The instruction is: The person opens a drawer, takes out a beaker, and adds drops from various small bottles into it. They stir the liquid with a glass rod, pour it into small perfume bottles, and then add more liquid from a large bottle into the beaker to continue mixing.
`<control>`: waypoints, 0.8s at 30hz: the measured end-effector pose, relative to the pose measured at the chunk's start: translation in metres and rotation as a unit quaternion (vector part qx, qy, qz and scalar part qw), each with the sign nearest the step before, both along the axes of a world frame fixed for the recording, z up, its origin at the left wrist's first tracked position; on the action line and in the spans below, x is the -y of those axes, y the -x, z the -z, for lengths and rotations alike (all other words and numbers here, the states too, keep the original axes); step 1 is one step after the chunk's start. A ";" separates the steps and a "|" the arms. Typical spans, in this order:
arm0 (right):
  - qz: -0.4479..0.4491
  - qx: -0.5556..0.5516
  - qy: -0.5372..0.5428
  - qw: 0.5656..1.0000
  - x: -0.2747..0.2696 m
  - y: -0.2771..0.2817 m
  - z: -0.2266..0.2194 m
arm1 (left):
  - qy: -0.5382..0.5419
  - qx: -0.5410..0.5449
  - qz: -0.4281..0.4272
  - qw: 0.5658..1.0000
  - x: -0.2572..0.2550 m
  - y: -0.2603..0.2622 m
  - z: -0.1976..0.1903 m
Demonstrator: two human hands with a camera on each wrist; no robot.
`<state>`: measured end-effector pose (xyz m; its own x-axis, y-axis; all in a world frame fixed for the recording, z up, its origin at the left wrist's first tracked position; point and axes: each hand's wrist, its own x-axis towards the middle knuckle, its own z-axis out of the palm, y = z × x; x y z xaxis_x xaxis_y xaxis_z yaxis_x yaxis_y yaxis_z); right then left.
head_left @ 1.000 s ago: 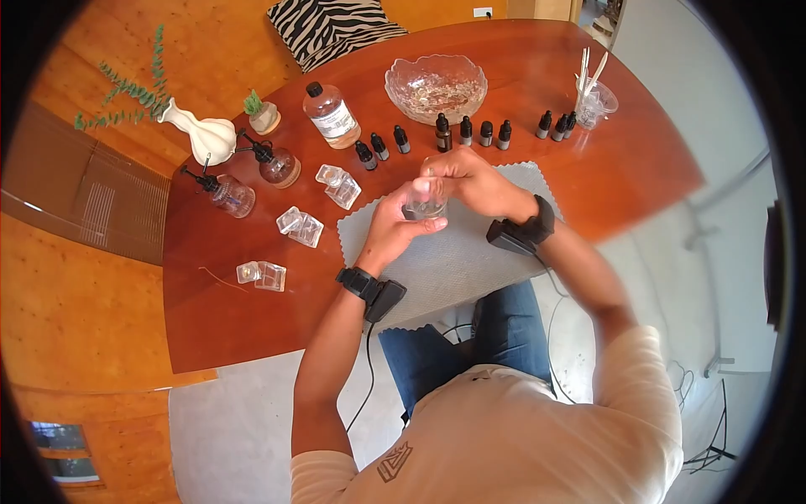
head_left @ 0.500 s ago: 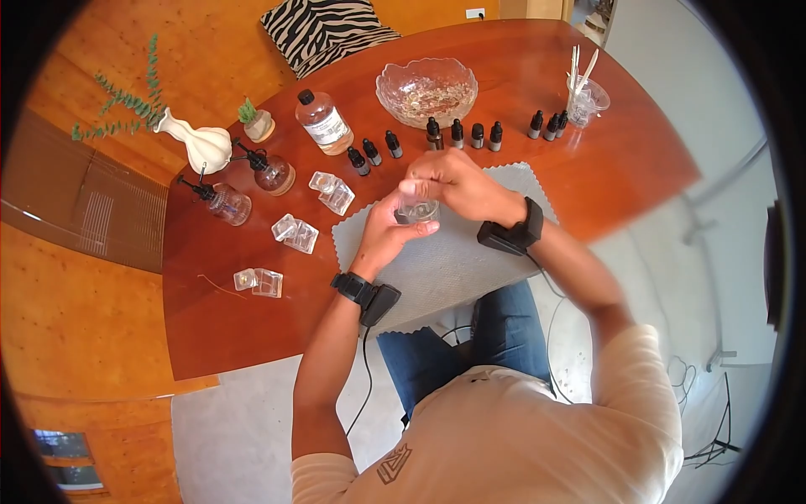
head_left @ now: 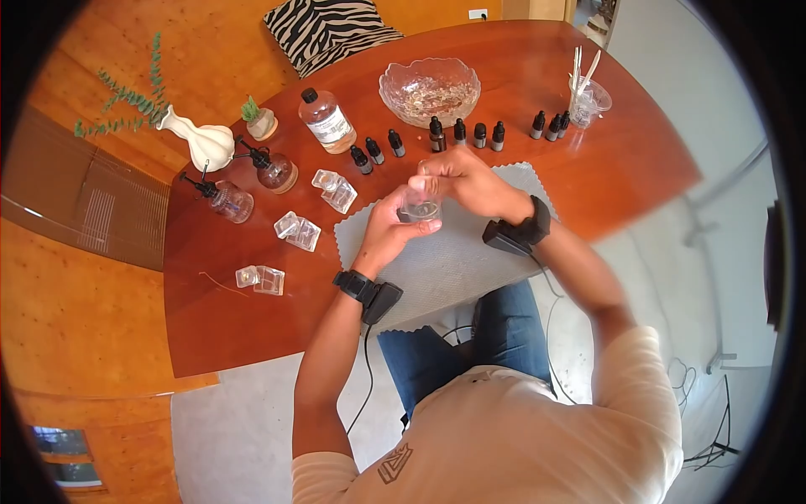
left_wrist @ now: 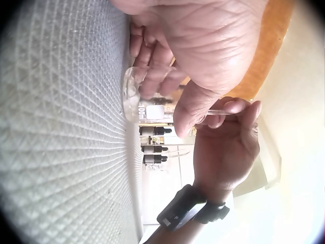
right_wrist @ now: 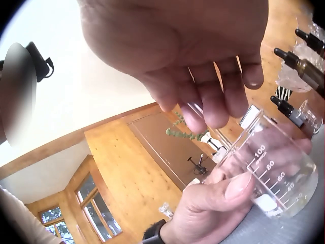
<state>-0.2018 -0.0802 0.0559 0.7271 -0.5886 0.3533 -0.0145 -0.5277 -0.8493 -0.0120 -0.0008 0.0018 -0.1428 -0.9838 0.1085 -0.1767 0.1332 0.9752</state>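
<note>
My left hand (head_left: pixel 384 235) grips a small glass beaker (right_wrist: pixel 285 175) low over the grey textured mat (left_wrist: pixel 66 122), thumb on one side and fingers on the other. White graduation marks up to 100 show on its wall in the right wrist view, and a little clear liquid lies at the bottom. Above the rim, my right hand (head_left: pixel 474 186) pinches a thin clear rod (left_wrist: pixel 218 112) between thumb and fingers. The rod slants down to the beaker's mouth; its lower end is hard to make out through the glass.
Small dropper bottles (head_left: pixel 437 134) line the table behind my hands. Farther back stand a glass bowl (head_left: pixel 430 92), a labelled bottle (head_left: pixel 327 122) and a cup with white sticks (head_left: pixel 590 102). Square glass bottles (head_left: pixel 297 231), amber-tinted pump bottles (head_left: pixel 227 200) and a white vase (head_left: pixel 206 143) are at left.
The head view has shifted slightly. Both hands keep their hold over the mat, with the right fingers moving only a little above the beaker.
</note>
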 end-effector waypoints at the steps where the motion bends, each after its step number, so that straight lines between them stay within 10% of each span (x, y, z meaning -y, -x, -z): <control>1: 0.035 -0.021 0.027 0.999 0.001 0.002 -0.005 | 0.005 -0.013 -0.003 1.000 0.000 0.002 -0.001; 8: -0.043 0.095 -0.036 0.994 -0.009 -0.008 0.005 | -0.008 0.003 0.009 1.000 -0.001 -0.001 -0.004; 12: 0.093 -0.077 0.054 0.991 -0.001 0.003 -0.011 | 0.002 -0.011 0.006 1.000 0.000 0.001 0.002; 18: -0.052 0.070 -0.037 0.996 -0.007 -0.004 0.002 | -0.009 0.018 0.004 1.000 0.002 -0.003 0.003; 24: 0.037 -0.004 0.030 0.999 -0.001 0.002 -0.003 | 0.005 -0.031 0.009 0.999 0.000 0.000 0.005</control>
<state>-0.2037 -0.0793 0.0586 0.6857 -0.6187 0.3834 -0.0621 -0.5745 -0.8161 -0.0115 -0.0008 -0.0027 -0.1526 -0.9800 0.1273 -0.1131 0.1453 0.9829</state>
